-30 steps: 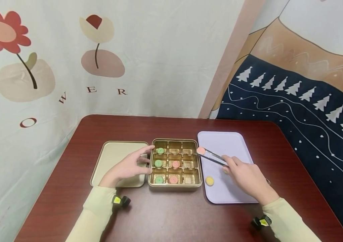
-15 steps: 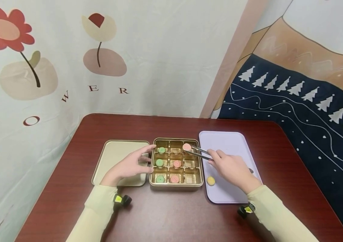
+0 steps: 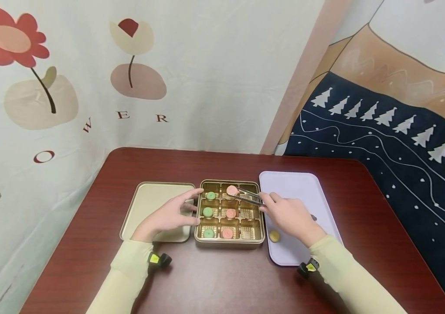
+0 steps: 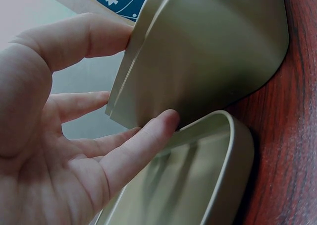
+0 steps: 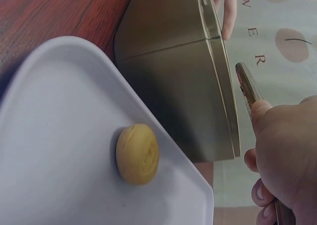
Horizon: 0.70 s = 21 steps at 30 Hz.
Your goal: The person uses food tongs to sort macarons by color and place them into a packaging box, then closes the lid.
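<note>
Left hand point(image 3: 168, 214): fingers spread, touching tin point(image 3: 230, 245), unchanged. Pink piece point(image 3: 232, 190): shifted leftward from back-right compartment to back-middle, completing, if released there, the pink column. Tongs point(image 3: 250, 201) hold it; right hand's point(image 3: 288, 216) fingers grip the tongs.

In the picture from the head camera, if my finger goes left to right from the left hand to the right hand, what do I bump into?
Left hand → green pieces → pink pieces → tongs → right hand.
</note>
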### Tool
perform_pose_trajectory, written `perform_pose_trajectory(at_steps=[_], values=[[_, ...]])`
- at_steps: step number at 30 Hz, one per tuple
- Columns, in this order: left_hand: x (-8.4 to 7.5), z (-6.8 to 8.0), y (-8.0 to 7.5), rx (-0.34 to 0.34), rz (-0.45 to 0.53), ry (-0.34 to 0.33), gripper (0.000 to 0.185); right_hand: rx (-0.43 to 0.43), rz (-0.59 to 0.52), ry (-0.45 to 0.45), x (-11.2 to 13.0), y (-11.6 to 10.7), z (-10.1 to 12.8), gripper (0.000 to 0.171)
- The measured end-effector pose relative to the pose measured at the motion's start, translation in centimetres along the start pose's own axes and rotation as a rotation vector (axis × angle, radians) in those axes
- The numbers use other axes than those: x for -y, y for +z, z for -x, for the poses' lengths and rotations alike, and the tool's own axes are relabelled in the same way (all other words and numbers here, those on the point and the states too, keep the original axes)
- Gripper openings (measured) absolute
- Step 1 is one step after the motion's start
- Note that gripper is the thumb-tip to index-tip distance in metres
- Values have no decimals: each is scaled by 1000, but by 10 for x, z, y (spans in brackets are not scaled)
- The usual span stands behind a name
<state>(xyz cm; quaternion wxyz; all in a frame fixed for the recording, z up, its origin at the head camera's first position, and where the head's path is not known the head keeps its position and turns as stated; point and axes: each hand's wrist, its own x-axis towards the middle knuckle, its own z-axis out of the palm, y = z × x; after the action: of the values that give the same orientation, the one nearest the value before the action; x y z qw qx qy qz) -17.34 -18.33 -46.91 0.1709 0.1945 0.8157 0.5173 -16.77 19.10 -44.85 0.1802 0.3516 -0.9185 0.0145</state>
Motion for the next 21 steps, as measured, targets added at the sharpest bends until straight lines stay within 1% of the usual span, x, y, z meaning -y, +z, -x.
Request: perform_pose_trajectory(at_steps=[4,8,21], values=[[-1,1,1,-4,-3,-14,95,21,-2,3,3,0,-3,36],[-1,0,0,-3,-3,-7,95,40,-2,13,5,0,-5,37],[-1,0,0,-7,3,-25,96,31,15,18,8,-1,-7,40]])
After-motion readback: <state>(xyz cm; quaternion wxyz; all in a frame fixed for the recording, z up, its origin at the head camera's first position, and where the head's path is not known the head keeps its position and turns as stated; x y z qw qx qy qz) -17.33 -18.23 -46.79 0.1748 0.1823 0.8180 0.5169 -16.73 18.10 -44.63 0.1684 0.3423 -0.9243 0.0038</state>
